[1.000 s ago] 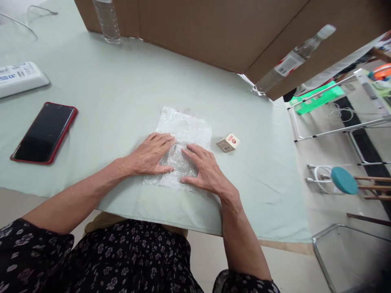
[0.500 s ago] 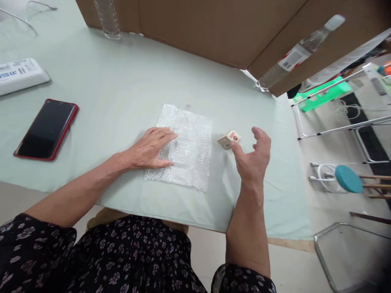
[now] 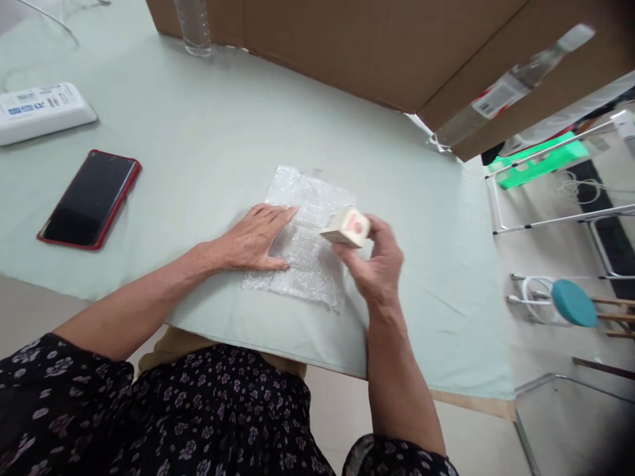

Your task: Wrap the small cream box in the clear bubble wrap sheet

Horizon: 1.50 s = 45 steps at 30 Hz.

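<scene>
A sheet of clear bubble wrap [image 3: 312,277] lies flat on the cloth-covered table. Resting on its left side is my left hand [image 3: 255,241], fingers stretched out and thumb apart. My right hand [image 3: 374,261] grips a small cream-coloured box [image 3: 348,227] between thumb and fingers. The box, slightly blurred, is above the right part of the wrap, and a reddish mark shows on one face. How high it is above the wrap I cannot tell.
To the left lie a phone in a red case [image 3: 92,198] and a white device with a label [image 3: 44,112]. A large cardboard box [image 3: 337,46] stands at the back, with plastic bottles [image 3: 193,30] against it. Beyond the table's right edge is a teal-topped stool [image 3: 574,303].
My right hand has taken hold of the small box, lifted it and carried it left over the bubble wrap. My left hand stays on the wrap. The view has shifted slightly.
</scene>
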Available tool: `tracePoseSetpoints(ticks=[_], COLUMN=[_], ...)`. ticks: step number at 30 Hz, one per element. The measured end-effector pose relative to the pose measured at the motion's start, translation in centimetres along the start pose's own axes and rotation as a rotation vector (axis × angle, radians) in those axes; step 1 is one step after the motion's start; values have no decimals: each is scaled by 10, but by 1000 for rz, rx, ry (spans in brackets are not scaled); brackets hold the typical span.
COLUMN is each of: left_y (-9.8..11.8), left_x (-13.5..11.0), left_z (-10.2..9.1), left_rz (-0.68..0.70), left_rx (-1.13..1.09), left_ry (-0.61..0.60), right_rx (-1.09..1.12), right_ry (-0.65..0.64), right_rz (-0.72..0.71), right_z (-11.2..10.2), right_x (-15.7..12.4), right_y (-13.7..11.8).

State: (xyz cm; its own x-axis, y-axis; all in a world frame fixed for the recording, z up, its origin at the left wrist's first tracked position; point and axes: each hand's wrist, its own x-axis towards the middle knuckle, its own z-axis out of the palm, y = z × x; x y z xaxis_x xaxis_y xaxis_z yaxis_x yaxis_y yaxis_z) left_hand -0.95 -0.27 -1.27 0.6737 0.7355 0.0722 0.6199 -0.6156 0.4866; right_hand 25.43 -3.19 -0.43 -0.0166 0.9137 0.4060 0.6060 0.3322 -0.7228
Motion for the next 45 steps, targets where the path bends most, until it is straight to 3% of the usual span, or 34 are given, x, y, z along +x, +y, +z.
tracePoseSetpoints(ticks=[3, 6, 13, 28, 34, 36, 40, 42, 45], left_y=[0, -1, -3, -1, -2, -2, -2, -2, -2], left_x=[0, -1, -2, -3, -4, -4, -3, -2, -1], left_z=[0, 1, 3, 2, -2, -3, -5, -5, -6], left_rz=[-3, 4, 35, 62, 62, 58, 45, 40, 22], left_rx=[3, 9, 18, 34, 3, -15, -44, -53, -69], left_ry=[-3, -2, 23, 39, 31, 32, 34, 33, 28], right_rx=[-118, -205, -203, -207, -103, -57, -176, -341, -458], right_ry=[-222, -288, -246, -300, -183, -300, -755, -839, -835], right_rz=[-33, -39, -42, -38, -68, -132, -322, -357, -374], right_z=[24, 33, 32, 31, 6, -7, -17, -14, -7], right_x=[-7, -9, -11, -9, -6, -6, -12, -16, -20], right_y=[-4, 0, 1, 3, -10, -19, -36, -43, -47])
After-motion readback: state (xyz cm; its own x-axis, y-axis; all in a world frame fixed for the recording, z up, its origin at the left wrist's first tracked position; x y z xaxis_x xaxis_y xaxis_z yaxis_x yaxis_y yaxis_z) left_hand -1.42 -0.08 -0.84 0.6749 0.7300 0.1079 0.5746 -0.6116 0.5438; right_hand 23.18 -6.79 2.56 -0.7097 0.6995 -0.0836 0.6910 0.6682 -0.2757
